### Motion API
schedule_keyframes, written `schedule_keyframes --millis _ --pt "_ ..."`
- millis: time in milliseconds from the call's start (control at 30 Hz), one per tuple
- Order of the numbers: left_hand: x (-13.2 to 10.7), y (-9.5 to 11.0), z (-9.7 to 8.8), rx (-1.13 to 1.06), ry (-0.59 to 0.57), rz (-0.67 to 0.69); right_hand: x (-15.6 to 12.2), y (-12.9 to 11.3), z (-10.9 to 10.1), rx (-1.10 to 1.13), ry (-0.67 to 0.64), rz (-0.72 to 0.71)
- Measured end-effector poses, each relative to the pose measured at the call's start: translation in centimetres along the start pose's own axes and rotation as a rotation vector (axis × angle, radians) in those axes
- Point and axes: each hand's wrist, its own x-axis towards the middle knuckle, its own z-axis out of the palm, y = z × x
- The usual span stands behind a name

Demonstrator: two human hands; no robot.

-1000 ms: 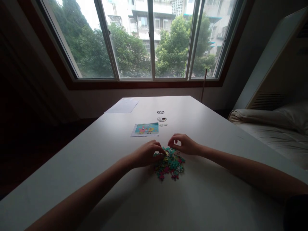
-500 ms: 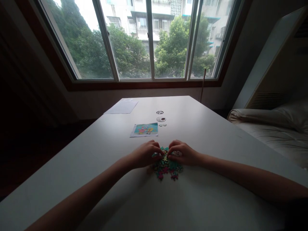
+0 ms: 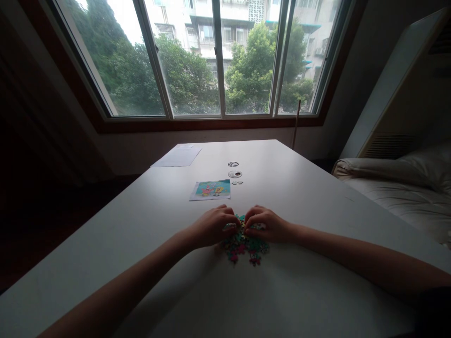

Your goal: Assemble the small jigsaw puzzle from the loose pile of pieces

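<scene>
A heap of small jigsaw puzzle pieces (image 3: 246, 246), mostly green, pink and dark, lies loose on the white table (image 3: 303, 291). Over its left side is my left hand (image 3: 217, 226), with thumb and fingers curled into a pinch. My right hand (image 3: 266, 224) mirrors it from the right, also pinched, and the two sets of fingertips almost meet. A small yellowish puzzle piece (image 3: 243, 226) shows at the fingertips; its edges are partly hidden. Just beyond the hands lies a picture sheet (image 3: 213, 189) with colourful cartoon figures on blue.
Past the heap, two small light puzzle pieces (image 3: 237, 182) lie near a round flat disc (image 3: 235, 174) and another disc (image 3: 233, 164). White paper (image 3: 177, 157) rests at the far left corner. A padded seat (image 3: 391, 183) stands on the right, a window (image 3: 220, 61) ahead.
Both hands stay over the heap, with only slight finger movement. Less of the yellowish piece shows between the fingertips now. The view has shifted very slightly.
</scene>
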Motion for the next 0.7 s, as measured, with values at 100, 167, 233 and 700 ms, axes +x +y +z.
schedule_keyframes --millis 100,167,233,700 --pt "0.0 -0.2 0.2 -0.054 0.031 -0.019 0.0 0.1 0.1 0.006 0.019 0.002" --pt "0.0 -0.4 0.3 -0.118 0.059 -0.026 0.0 0.2 0.1 -0.002 0.044 0.014" --pt "0.1 -0.6 0.4 -0.232 0.075 -0.050 0.0 0.2 0.1 -0.027 0.082 0.029" --pt "1.0 -0.5 1.1 -0.816 0.231 -0.319 0.1 0.2 0.0 -0.243 0.238 0.034"
